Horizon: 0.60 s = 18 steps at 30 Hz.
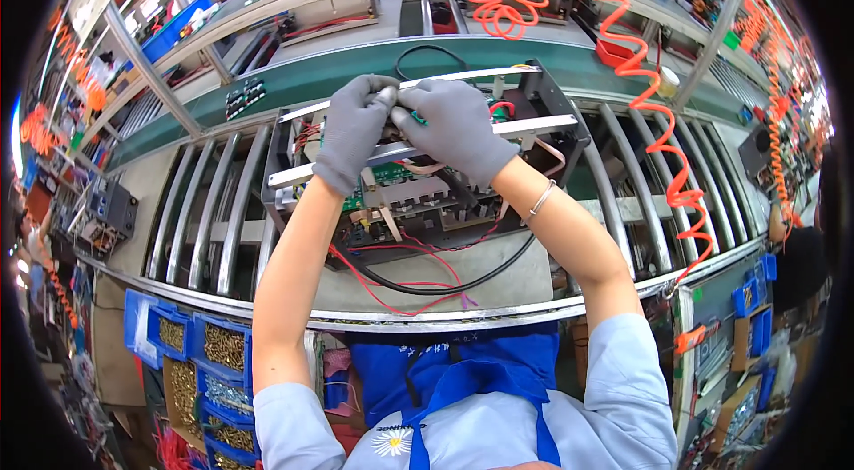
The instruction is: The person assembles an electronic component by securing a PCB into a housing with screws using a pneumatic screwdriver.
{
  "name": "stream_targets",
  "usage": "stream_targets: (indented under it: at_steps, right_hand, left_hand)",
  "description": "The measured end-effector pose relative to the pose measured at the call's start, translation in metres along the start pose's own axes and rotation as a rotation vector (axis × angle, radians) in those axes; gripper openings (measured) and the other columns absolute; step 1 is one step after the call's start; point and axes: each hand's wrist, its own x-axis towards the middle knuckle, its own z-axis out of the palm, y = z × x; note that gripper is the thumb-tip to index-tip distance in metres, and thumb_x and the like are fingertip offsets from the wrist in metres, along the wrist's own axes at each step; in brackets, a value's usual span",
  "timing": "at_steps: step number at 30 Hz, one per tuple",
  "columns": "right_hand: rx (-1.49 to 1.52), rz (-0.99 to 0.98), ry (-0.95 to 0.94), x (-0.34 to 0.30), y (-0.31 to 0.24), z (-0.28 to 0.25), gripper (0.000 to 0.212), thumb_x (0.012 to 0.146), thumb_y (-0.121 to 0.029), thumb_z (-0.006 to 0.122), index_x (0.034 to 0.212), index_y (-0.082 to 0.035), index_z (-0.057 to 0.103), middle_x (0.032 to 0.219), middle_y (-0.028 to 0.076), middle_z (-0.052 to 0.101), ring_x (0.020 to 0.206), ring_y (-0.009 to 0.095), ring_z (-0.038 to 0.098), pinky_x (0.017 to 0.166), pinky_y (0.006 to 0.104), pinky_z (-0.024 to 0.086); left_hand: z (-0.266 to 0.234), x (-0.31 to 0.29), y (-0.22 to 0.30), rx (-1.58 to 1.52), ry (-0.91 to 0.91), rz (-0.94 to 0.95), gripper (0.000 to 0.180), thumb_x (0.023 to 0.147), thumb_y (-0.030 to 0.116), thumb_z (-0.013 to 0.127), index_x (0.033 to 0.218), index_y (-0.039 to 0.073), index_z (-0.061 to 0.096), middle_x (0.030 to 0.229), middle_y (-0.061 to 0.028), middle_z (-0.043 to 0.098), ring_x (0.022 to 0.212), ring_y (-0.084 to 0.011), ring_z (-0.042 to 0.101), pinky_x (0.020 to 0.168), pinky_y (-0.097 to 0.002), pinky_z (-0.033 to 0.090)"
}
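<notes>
Gloved left hand (pixel 358 134) and right hand (pixel 455 130) over open chassis (pixel 560 101), far side — fingertips close together; cannot tell whether either grasps anything. Black cable (pixel 436 290) loops along near side.

Dark-framed, open-topped electronics chassis (pixel 560 101) is set lengthwise on roller conveyor (pixel 633 176). Spanned by silver bars (pixel 534 124); green circuit boards (pixel 390 173) exposed; red wires (pixel 359 276) and black cable (pixel 427 291) looped out toward conveyor's near edge.
</notes>
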Motion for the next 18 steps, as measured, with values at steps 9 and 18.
stream_targets:
  at_steps: [9, 18]
  right_hand:
    - [-0.131, -0.042, -0.089, -0.002, 0.003, -0.009, 0.027, 0.086, -0.034, 0.062, 0.083, -0.008, 0.068, 0.077, 0.010, 0.065, 0.076, 0.030, 0.066, 0.067, 0.0447, 0.052]
    - [-0.076, 0.179, 0.062, -0.059, 0.021, -0.118, 0.013, 0.087, -0.025, 0.068, 0.087, -0.012, 0.071, 0.079, 0.007, 0.063, 0.074, 0.028, 0.063, 0.068, 0.0419, 0.049]
  left_hand:
    - [0.002, 0.007, -0.005, 0.312, -0.088, 0.113, 0.019, 0.095, 0.012, 0.058, 0.105, 0.000, 0.069, 0.085, -0.0068, 0.070, 0.075, -0.0109, 0.063, 0.069, -0.0261, 0.051]
    - [0.009, -0.002, -0.001, 0.438, -0.142, 0.172, 0.018, 0.096, 0.016, 0.054, 0.106, 0.008, 0.066, 0.083, -0.0124, 0.071, 0.074, -0.0233, 0.070, 0.068, -0.0357, 0.054]
